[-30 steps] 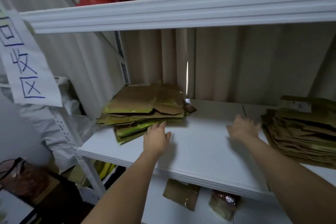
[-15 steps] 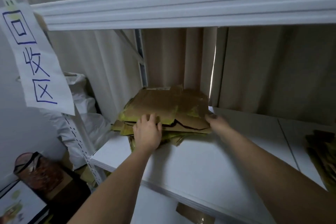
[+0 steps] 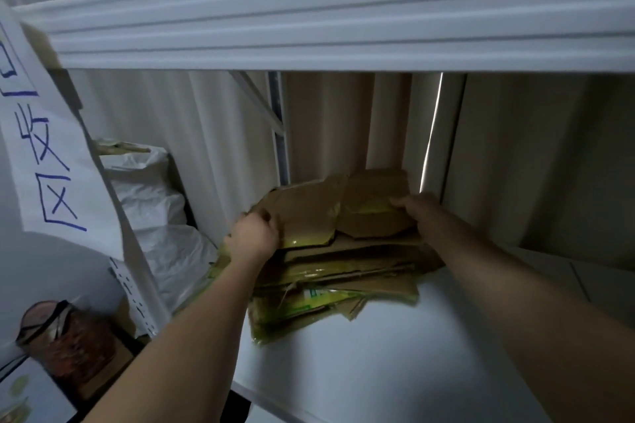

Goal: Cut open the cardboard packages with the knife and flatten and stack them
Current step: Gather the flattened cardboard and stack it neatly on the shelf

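A stack of flattened brown cardboard packages point(image 3: 343, 264), some with yellow-green print, lies at the back left of the white shelf point(image 3: 395, 354). My left hand point(image 3: 252, 237) grips the left edge of the top sheets, fingers curled over them. My right hand point(image 3: 415, 209) holds the right side of the top sheets near the back wall. The top sheets are tilted up off the stack. No knife is in view.
The upper shelf beam point(image 3: 343, 21) hangs low overhead. A paper sign with blue writing point(image 3: 41, 148) hangs on the left post. White plastic bags point(image 3: 154, 209) and a dark red-brown jar point(image 3: 65, 343) sit left of the rack. A corrugated wall point(image 3: 515, 154) closes the back.
My view swung left, and the right-hand cardboard pile left the frame. Both hands moved from the shelf surface onto the left stack and lifted its top sheets.
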